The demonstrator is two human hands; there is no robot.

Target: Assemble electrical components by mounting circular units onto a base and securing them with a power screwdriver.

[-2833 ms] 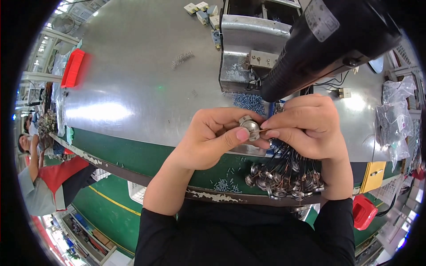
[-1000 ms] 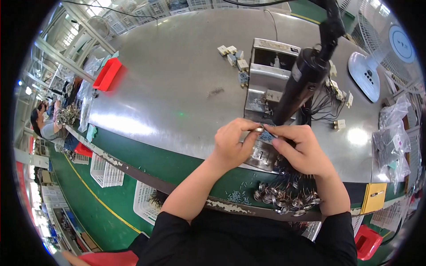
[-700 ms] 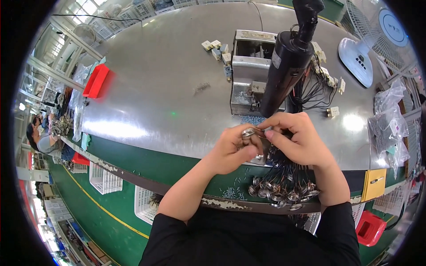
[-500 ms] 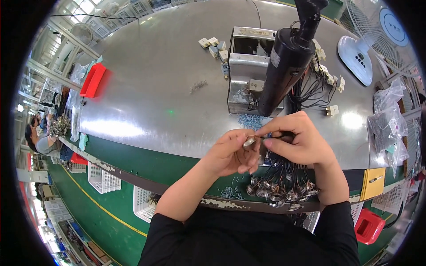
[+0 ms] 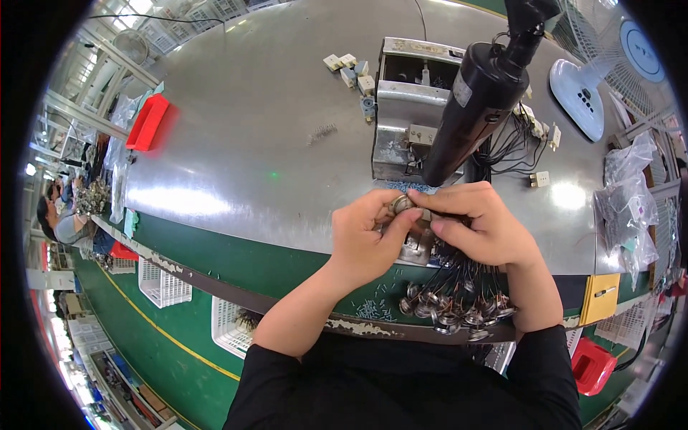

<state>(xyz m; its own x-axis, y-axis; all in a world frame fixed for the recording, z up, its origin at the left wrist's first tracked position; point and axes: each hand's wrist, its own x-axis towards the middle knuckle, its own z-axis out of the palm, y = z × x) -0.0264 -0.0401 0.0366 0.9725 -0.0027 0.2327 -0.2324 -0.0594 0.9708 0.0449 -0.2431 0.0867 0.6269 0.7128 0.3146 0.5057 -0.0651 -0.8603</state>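
Note:
A small round metal part [image 5: 403,205] sits pinched between the thumb and fingers of my left hand [image 5: 369,233], above the bench's near edge. My right hand [image 5: 480,218] is closed against the same part from the other side; its fingers largely cover the wire there. Just below my right hand hangs a bundle of similar round metal parts [image 5: 455,309] on black wires, resting on the green mat's front edge. Small metal pins [image 5: 373,309] lie loose on the mat below my left hand. Beyond my fingertips is a pile of small bluish pieces [image 5: 412,185].
A metal machine [image 5: 408,104] with a thick black cylinder [image 5: 473,107] stands just beyond my hands. Pale plug-like blocks [image 5: 351,70] lie left of it, corded ones [image 5: 540,179] right. A red bin [image 5: 148,123] sits far left; a fan [image 5: 579,100] stands far right.
My left hand has turned over, and its fingers have closed more around the round part. My right fingertips have come up to the part. The view has shifted slightly.

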